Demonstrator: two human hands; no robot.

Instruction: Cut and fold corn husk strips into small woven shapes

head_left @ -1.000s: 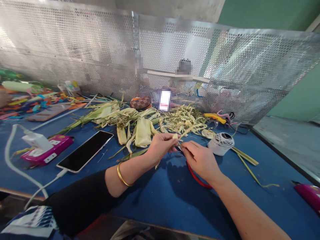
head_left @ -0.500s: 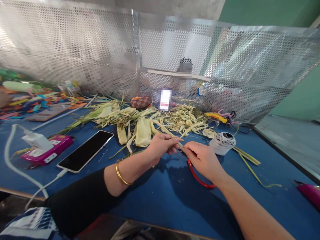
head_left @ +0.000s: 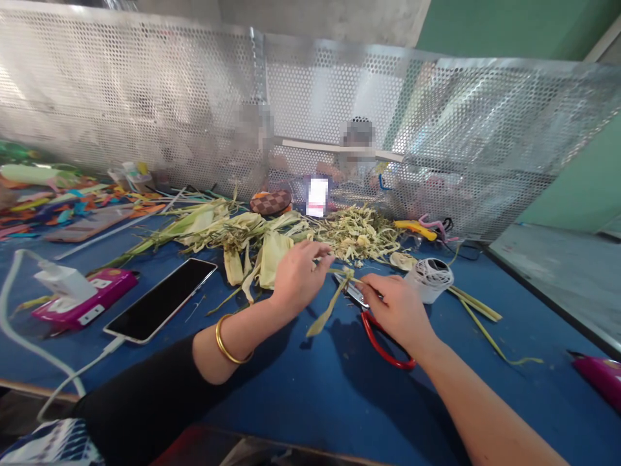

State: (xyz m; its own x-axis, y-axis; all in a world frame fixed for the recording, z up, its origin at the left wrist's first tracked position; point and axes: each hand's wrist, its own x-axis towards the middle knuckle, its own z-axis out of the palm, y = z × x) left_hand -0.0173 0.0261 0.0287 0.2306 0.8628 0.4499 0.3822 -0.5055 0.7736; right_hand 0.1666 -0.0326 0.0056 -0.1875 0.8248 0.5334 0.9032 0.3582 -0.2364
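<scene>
Between my hands a thin strip of corn husk (head_left: 326, 316) is looped at its middle, one flat end hanging down to the left. My right hand (head_left: 396, 303) pinches its right side between thumb and fingers. My left hand (head_left: 301, 277), a gold bangle on its wrist, is curled at the left end of the strip; its lower fingers are partly hidden. Beneath my right hand lie red-handled scissors (head_left: 381, 343), their blades on the table under the strip. A white spool of thread (head_left: 431, 279) stands beside my right hand.
Corn husks (head_left: 274, 255) and shredded husk (head_left: 361, 233) are heaped behind my hands. On the left lie a phone (head_left: 162, 299) on a cable and a magenta power strip (head_left: 87, 303). A perforated metal screen (head_left: 330, 84) borders the blue table; a person sits beyond it.
My left hand has drawn slightly left and turned, moving away from my right hand. The looped strip and its hanging end now show between them, with the scissor blades uncovered.
</scene>
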